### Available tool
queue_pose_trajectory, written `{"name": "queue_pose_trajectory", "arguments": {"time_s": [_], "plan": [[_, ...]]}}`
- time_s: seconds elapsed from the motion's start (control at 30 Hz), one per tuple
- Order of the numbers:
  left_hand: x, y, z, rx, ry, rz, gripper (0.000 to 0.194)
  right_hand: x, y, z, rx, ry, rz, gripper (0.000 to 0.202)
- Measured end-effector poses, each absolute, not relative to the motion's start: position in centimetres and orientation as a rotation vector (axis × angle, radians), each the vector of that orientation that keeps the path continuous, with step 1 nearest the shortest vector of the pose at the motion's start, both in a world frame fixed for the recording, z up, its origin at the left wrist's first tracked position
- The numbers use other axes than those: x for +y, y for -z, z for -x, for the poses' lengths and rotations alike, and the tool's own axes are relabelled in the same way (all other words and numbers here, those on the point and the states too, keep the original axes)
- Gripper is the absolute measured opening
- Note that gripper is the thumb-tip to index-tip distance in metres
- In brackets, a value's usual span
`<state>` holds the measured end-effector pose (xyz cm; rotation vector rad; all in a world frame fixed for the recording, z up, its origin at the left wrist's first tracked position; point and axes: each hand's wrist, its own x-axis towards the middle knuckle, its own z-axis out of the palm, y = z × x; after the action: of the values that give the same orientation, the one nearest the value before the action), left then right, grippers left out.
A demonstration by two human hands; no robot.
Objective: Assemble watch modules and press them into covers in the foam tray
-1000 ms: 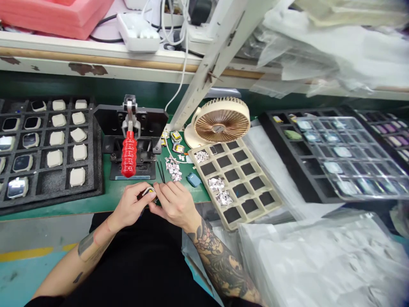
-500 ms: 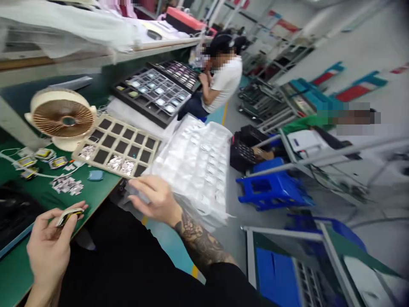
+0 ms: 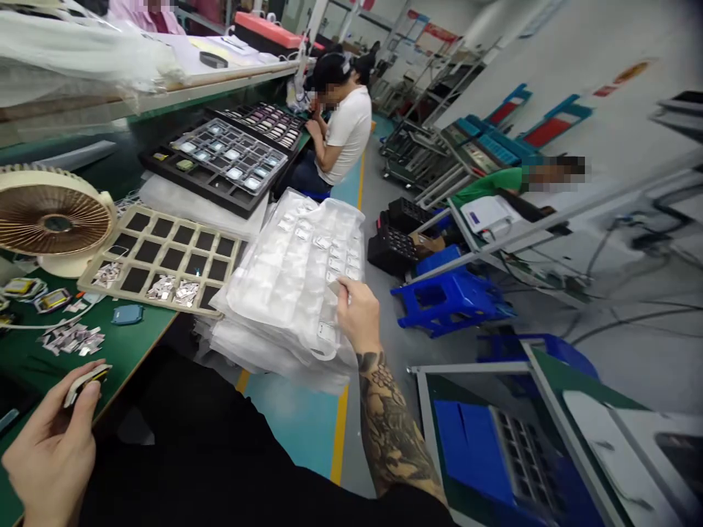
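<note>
Near the left bench edge, my left hand (image 3: 52,446) is closed around a small casing (image 3: 88,380) with a pale curved rim and a yellow strip inside. My right hand (image 3: 359,315) reaches over the right side of a clear plastic tray (image 3: 274,293), thumb and fingers pinched together among its small flat parts (image 3: 336,251). A pale edge shows at those fingertips, but I cannot make out what it belongs to. This tray tops a stack of similar plastic trays. Left of the stack lies a beige compartment tray (image 3: 159,256) with small silvery pieces in some cells.
A beige fan (image 3: 58,219) stands on the green bench, near loose silvery pieces (image 3: 71,338) and a blue casing (image 3: 127,315). Behind is a black tray (image 3: 220,157). A person in white (image 3: 351,124) sits farther along. Blue stools (image 3: 450,293) and a metal-framed cart (image 3: 466,369) stand right.
My right hand has moved right, from the front left corner of the plastic tray to its right side, and its fingers have pinched together. My left hand still holds the casing. The view has shifted right.
</note>
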<state>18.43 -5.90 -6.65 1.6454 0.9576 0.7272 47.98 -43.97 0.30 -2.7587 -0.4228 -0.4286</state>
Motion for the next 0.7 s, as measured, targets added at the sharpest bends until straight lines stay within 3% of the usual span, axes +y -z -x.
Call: {"name": "queue_pose_trajectory", "arguments": {"time_s": [0.13, 0.27, 0.4, 0.7], "plan": [[-5.3, 6.9, -18.0, 1.004, -0.741, -1.305, 0.057, -37.0, -1.7, -44.8, -0.626, 0.492, 2.113, 0.025], [-4.9, 6.5, -17.1, 0.948, -0.748, -1.107, 0.055, -26.5, -0.1, -40.0, -0.919, 0.091, 1.692, 0.023], [-4.4, 5.4, -14.5, 0.876, -0.721, -0.987, 0.055, -17.3, 2.6, -35.0, -1.302, -0.391, 1.402, 0.04], [-3.9, 4.7, -9.8, 0.886, -0.858, -0.992, 0.048, -7.0, 4.3, -29.6, -1.716, -0.593, 1.108, 0.047]]}}
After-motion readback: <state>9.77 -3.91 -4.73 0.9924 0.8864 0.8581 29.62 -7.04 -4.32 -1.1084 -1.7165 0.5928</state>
